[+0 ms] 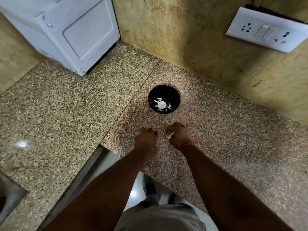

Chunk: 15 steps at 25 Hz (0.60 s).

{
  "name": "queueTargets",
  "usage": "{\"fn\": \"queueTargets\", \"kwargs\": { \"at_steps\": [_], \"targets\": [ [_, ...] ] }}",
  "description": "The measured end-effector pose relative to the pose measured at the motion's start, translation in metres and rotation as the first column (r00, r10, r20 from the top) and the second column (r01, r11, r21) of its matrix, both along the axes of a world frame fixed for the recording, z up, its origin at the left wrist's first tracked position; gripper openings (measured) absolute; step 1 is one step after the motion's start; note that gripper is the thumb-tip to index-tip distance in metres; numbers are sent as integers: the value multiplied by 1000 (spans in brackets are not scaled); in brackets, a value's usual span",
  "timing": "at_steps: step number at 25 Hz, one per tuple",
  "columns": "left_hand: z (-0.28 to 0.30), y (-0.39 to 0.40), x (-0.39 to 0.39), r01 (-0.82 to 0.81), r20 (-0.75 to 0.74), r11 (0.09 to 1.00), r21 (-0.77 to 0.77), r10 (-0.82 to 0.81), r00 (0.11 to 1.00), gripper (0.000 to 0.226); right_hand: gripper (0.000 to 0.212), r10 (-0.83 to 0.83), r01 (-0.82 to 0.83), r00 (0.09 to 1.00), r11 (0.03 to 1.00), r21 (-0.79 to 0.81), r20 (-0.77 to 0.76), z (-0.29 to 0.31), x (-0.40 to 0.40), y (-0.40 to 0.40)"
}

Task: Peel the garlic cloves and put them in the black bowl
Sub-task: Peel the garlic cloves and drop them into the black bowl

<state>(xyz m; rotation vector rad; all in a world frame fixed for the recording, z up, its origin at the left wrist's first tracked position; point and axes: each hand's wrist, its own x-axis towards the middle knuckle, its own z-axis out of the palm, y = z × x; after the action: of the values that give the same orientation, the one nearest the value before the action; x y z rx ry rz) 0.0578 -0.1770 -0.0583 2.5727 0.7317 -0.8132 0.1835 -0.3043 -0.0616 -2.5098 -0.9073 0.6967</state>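
Note:
A small black bowl [175, 95] stands on the speckled granite counter, with several pale peeled garlic cloves [161, 104] lying in its bottom. Both my hands hover over the counter a little in front of the bowl. My right hand [179, 135] is curled and pinches a small whitish bit of garlic or its skin [170, 134] at its fingertips. My left hand [146, 139] is just to its left, fingers bent down toward the counter; whether it holds anything is hidden.
A white appliance [70, 32] sits at the back left of the granite counter [66, 100]. Tiled walls close the corner, with a white switch and socket plate [266, 30] on the right wall. The counter's front edge drops to the floor near my legs.

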Motion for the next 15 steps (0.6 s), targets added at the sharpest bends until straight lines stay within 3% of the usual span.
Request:
{"fn": "queueTargets", "kwargs": {
  "at_steps": [4, 9, 12, 15],
  "targets": [
    [1, -5, -4, 7, 45, 998, 57, -10, 999, 79, 19, -57, 59, 998, 997, -58, 38, -1, -12, -7],
    [-2, -9, -6, -67, 86, 997, 28, 64, 994, 68, 15, -69, 77, 989, 996, 50, -131, -7, -16, -26],
    [-3, -24, -9, -113, 336, 994, 5, 105, 936, 24, 11, -71, 109, 955, 987, 118, -287, -5, -15, -38],
    [4, -56, -14, -139, 572, 967, -213, 238, 785, 7, 10, -58, 122, 918, 982, 141, -391, -5, -10, -53]
  ]
}}
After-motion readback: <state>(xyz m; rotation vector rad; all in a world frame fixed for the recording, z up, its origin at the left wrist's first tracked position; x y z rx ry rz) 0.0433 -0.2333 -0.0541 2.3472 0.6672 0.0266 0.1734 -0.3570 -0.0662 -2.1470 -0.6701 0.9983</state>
